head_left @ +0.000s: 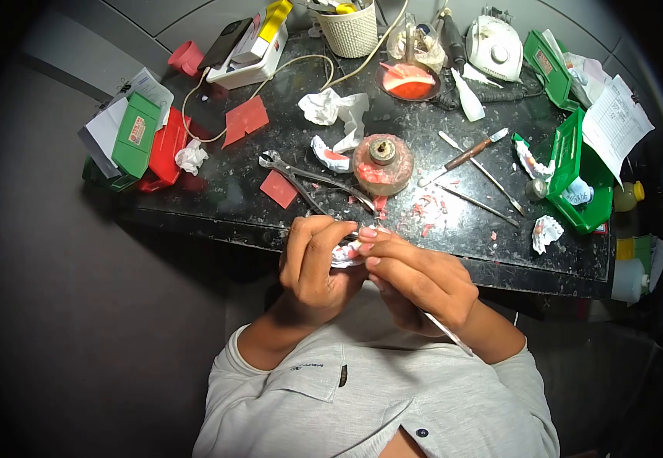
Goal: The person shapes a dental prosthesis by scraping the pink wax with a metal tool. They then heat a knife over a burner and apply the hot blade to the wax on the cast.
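Observation:
Close in front of my chest, my left hand (315,259) is closed round a small white dental cast (345,255) with pinkish wax on it. Fingers of both hands cover much of the cast. My right hand (423,282) is closed too, its fingertips at the cast's right side. A thin tool's handle (447,333) sticks out below that hand; its working end is hidden. Just beyond the hands, on the bench edge, lie a pair of metal pliers (301,179) and pink wax scraps (425,208). A glass spirit burner (383,164) stands behind them.
Wax sheets (246,120), a white cast piece (330,155) and crumpled paper (321,107) lie left and behind. A wooden-handled wax knife (465,156) crosses other tools at right. Green boxes (578,175) hold casts and papers. A white machine (494,49) stands at the back.

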A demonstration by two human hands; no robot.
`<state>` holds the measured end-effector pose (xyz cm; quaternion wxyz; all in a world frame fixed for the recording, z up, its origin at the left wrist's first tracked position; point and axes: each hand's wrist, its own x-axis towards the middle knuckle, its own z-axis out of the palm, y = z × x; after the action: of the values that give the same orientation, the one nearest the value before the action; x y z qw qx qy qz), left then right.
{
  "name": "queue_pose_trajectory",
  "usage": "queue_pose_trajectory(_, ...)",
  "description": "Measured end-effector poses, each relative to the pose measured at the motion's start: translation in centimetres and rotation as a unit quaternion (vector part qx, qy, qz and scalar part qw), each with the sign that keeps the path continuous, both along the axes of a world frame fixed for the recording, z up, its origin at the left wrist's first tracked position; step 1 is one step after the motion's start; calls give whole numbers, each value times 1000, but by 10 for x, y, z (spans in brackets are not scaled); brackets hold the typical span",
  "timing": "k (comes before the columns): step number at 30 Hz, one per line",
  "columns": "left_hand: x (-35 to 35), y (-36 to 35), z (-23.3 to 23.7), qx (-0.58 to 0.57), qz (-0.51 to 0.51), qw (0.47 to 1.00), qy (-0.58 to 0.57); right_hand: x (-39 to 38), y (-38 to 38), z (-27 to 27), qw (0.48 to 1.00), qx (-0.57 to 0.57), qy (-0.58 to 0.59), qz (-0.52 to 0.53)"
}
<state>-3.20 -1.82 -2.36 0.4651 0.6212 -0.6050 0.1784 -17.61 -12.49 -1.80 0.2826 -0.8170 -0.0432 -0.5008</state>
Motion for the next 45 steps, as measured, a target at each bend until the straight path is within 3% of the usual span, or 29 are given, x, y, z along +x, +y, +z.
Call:
queue_pose_trajectory(32,2,1,13,56,-36,995,78,-3,-1,4,998,39,25,32)
queue_pose_trajectory(43,11,2,11,119,-105,983,96,-5,-5,2,949,287,51,118)
queue_pose_trajectory(45,15,1,18,143,-166,960,173,-5,-5,1,941,308,48,129)
